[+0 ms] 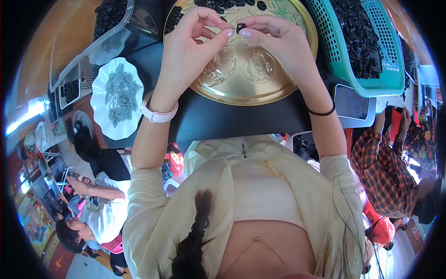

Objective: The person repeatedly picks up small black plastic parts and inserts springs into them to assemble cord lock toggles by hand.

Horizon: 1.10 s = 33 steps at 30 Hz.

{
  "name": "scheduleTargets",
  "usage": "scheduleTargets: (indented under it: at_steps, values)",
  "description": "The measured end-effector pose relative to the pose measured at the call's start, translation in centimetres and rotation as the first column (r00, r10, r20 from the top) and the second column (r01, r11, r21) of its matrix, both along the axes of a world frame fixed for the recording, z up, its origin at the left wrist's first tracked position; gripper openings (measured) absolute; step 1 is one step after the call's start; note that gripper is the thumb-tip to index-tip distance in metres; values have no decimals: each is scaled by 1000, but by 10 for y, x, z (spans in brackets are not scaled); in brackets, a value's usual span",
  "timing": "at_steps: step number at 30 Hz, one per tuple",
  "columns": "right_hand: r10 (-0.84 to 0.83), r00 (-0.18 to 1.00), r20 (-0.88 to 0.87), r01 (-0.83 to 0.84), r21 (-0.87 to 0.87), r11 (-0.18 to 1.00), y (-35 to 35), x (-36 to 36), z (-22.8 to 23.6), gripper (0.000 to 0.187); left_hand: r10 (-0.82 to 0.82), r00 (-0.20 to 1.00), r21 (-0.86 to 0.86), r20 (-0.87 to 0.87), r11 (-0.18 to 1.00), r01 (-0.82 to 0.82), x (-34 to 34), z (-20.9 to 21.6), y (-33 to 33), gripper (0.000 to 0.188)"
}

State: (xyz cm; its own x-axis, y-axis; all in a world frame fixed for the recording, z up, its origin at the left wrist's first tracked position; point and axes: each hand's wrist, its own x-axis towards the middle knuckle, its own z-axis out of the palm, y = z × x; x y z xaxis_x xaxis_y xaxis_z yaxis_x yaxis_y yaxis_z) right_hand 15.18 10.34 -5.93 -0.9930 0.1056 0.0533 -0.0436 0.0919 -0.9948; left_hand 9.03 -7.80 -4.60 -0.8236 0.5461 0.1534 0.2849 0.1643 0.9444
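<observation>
Item: one small black piece (240, 28), top centre of the frame, above the gold tray.

Right hand (278, 41): top centre-right; grip clamped on the black piece between thumb and forefinger. Dark beaded bracelet (322, 112) at the wrist.

Left hand (197, 36): top centre-left; thumb and forefinger tips together, just beside the black piece; anything pinched there is too small to tell. Pale wristband (158, 115).

Gold tray (223, 93): round, embossed, beneath both hands; loose black pieces (225, 4) along its top edge.

White plate (99, 109): scalloped, left of frame; heap of small clear or silvery bits (121, 95).

Teal basket (371, 89): perforated, upper right; filled with black parts (355, 42).

Clear bin (88, 55): upper left; black parts inside.

Bench (200, 123): dark, beneath tray and plate.
</observation>
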Motion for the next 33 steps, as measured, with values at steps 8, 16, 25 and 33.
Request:
scheduleTargets:
  at_steps: [8, 16, 25, 33]
  values:
    - [-8, 1000, -12, 8, 47, 999, -1, 2, 2, 24, -15, 999, 40, 43, 999, 13, -1, 0, -1, 24]
    - [-6, 1000, -28, 8, 90, 996, -1, 2, 1, 23, -19, 1000, 9, 22, 1000, 19, -1, 0, 0, 24]
    - [10, 1000, 22, -14, 172, 985, 1, 4, -1, 21, -37, 998, -35, 56, 999, 39, 0, 0, 0, 20]
    - [-165, 985, 51, 169, -89, 982, 22, -2, 7, 28, -58, 992, -104, 114, 992, 70, -2, -1, 1, 21]
